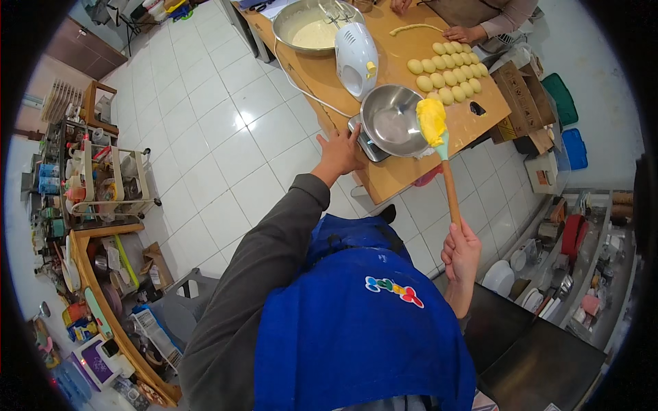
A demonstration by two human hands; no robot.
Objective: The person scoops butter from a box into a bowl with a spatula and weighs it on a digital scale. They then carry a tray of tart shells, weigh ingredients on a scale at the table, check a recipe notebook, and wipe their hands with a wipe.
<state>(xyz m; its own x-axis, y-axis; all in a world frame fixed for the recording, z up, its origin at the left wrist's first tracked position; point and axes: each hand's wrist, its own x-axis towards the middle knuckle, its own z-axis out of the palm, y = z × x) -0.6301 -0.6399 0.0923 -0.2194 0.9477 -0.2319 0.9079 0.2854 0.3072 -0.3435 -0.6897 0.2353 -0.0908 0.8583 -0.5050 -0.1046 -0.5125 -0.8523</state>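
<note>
My right hand (460, 248) grips the wooden handle of a mint spatula (449, 179), whose head carries a thick lump of soft yellow paste (430, 120) at the right rim of a steel bowl (387, 116). The bowl sits on a digital scale (371, 149). My left hand (340, 151) has its fingers spread, with fingertips at the scale's left side. A white hand mixer (356, 61) lies just behind, beside a large bowl of pale batter (305, 31).
Rows of pale dough balls (445, 74) lie on the wooden table (391, 183). A co-worker's hand (463, 34) is by a dough rope (416, 27). Cardboard boxes (521, 99) stand right of the table, a trolley (120, 181) at left, metal shelves (572, 308) at lower right.
</note>
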